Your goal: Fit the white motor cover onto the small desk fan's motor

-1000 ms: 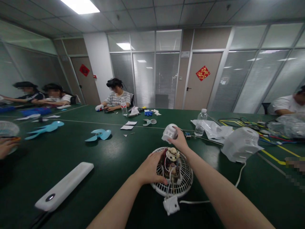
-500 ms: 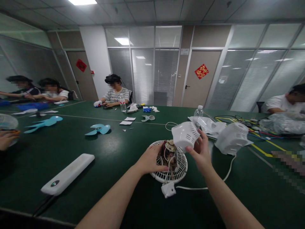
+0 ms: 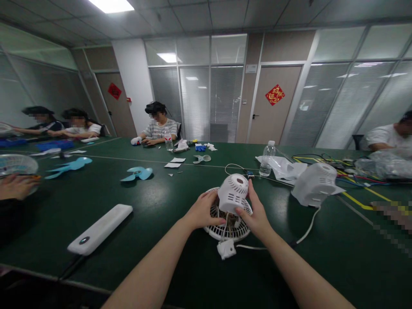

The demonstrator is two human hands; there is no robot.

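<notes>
A white plastic fan motor cover (image 3: 232,193) with vent slots sits over the fan motor (image 3: 231,219), which rests on a round white fan grille (image 3: 212,231). My right hand (image 3: 255,214) grips the cover from the right, thumb in front and fingers behind. On the left, my left hand (image 3: 202,210) curls around the motor, just under the cover's edge; its fingertips are partly hidden. Most of the motor is hidden by the cover. A small white box (image 3: 226,249) on a cable lies in front of the grille.
To the right stands a white fan base (image 3: 314,184), its cable running left. A bottle (image 3: 268,159) and plastic bag (image 3: 285,168) lie behind it. Blue fan blades (image 3: 137,174) and a long white device (image 3: 100,229) are on the left. Another person's hand (image 3: 17,186) is at far left.
My right hand has brought the cover left and down over the motor, turning it so the vented end faces up. My left hand stays by the motor. The view has shifted slightly.
</notes>
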